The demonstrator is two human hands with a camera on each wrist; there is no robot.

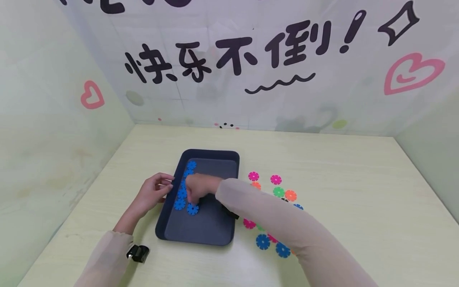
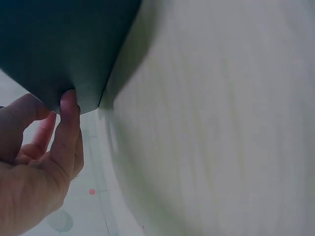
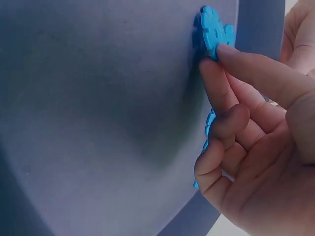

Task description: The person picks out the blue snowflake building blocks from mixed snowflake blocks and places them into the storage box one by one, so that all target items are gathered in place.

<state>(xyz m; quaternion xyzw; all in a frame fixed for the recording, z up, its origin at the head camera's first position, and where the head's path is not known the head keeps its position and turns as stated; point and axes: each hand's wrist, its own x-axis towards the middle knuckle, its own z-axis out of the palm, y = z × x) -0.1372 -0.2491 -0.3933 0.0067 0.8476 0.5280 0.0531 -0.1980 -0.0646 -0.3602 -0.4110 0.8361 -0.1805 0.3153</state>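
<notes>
A pale tabletop (image 1: 358, 191) carries a dark rectangular tray (image 1: 201, 231), its long axis running away from the person, the far end leaning slightly right. Inside, a column of blue discs (image 1: 179, 204) lines the left wall. The right sleeve (image 1: 265, 211) crosses the tray's right wall and hides part of the scattered discs (image 1: 263, 242) beyond it: pink, orange, green and blue. The left hand (image 1: 152, 191) pinches the tray's left wall between thumb and fingers. The right hand (image 1: 201, 187), its other fingers curled, pinches a notched blue disc (image 3: 211, 34) between thumb and forefinger, inside the tray, just right of the column's near end. Round, that disc has no long axis; its exact tilt is hard to judge. The right hand covers some of the column.
</notes>
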